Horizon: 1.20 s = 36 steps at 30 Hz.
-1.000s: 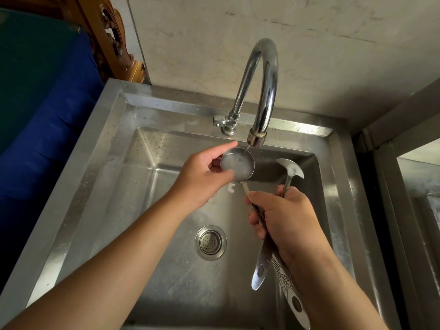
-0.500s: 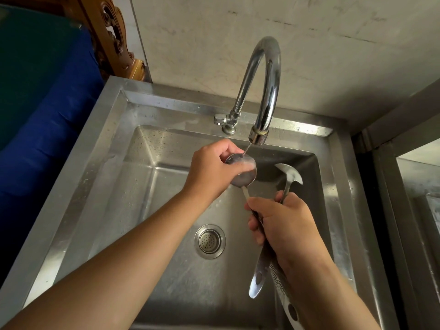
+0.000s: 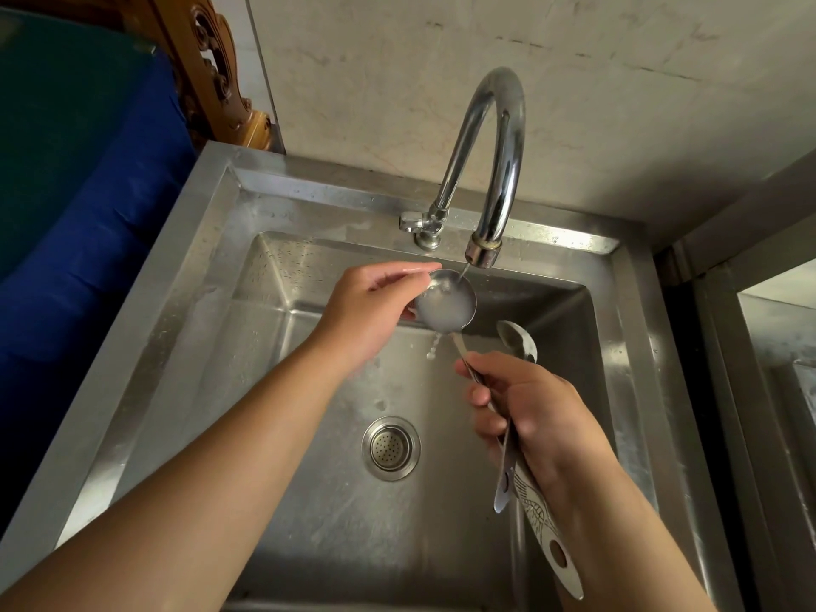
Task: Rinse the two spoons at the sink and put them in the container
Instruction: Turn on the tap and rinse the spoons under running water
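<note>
A steel sink (image 3: 185, 267) fills most of the frame. A bent tap (image 3: 494, 161) stands at its back edge, in the upper middle. A thin stream of water falls from the tap's tip.

The right hand (image 3: 534, 413), at the lower right of the middle, is closed around the handles of two spoons. The round spoon (image 3: 446, 302) has its bowl up under the tap, and the water lands in it. The bowl looks full of cloudy water, and a few drops (image 3: 432, 346) fall from its lower edge. The second spoon (image 3: 519, 342) sticks up just to the right of the first, with its bowl beside the stream and not under it. Both handles poke out below the hand toward the lower right. One handle has a pattern on it and a hole near its end.

The left hand (image 3: 375, 311) is in the middle of the frame. Its fingers curl around the left rim of the round spoon's bowl, with the first finger along the top edge. The thumb may be under the bowl, but it is hard to see.

The drain (image 3: 391, 448) sits on the sink floor, below the hands.
</note>
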### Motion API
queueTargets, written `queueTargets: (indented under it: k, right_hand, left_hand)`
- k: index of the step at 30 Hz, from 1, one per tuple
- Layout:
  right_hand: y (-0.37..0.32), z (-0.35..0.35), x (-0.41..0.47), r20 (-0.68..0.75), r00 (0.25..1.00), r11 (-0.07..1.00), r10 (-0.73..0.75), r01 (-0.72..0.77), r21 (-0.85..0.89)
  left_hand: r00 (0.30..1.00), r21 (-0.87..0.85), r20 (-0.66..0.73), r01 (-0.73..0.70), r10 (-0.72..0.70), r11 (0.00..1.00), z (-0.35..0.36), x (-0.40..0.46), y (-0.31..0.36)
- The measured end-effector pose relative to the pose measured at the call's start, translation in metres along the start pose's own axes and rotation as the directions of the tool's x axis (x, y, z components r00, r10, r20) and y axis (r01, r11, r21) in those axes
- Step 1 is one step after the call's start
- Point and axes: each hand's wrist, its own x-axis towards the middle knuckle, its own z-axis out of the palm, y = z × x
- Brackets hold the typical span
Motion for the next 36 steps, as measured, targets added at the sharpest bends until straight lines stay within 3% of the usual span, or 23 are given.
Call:
queueTargets:
  k: [3, 6, 9, 12, 16, 22, 32, 36]
  right_hand:
    - [-0.001, 0.001, 0.003, 0.009, 0.999, 0.992, 0.041, -0.042, 0.120]
    - [-0.001, 0.003, 0.004, 0.013, 0.997, 0.986, 0.075, -0.076, 0.146]
    - [0.000, 0.004, 0.002, -0.020, 0.998, 0.996, 0.057, -0.055, 0.076]
    - [0.007, 0.009, -0.001, -0.068, 0.998, 1.000, -0.013, 0.014, 0.007]
    - [0.017, 0.019, -0.005, -0.097, 0.993, 0.996, -0.066, 0.060, -0.070]
    - [0.013, 0.018, -0.008, -0.145, 0.984, 0.995, -0.100, 0.099, -0.010]
    - [0.007, 0.010, -0.008, -0.077, 0.996, 0.999, -0.041, 0.041, 0.002]
    - [0.011, 0.009, -0.009, -0.075, 0.996, 0.998, -0.046, 0.043, -0.034]
  left_hand:
    - [0.999, -0.054, 0.025, 0.031, -0.030, 0.998, 0.003, 0.001, -0.003]
    - [0.998, 0.068, 0.065, 0.008, -0.012, 0.998, 0.008, 0.000, -0.006]
    - [0.996, 0.165, 0.093, -0.010, -0.005, 0.986, 0.015, -0.001, -0.007]
    - [0.999, 0.202, 0.049, -0.018, 0.008, 0.979, 0.021, -0.002, -0.007]
    - [0.997, 0.374, -0.028, -0.061, 0.077, 0.925, 0.030, 0.002, -0.006]
    - [0.962, 0.361, -0.086, -0.211, 0.258, 0.908, 0.027, 0.007, -0.010]
    - [0.988, 0.064, 0.157, -0.012, 0.001, 0.998, 0.005, -0.007, -0.019]
    - [0.987, 0.030, 0.159, 0.033, -0.038, 0.999, 0.007, -0.008, -0.022]
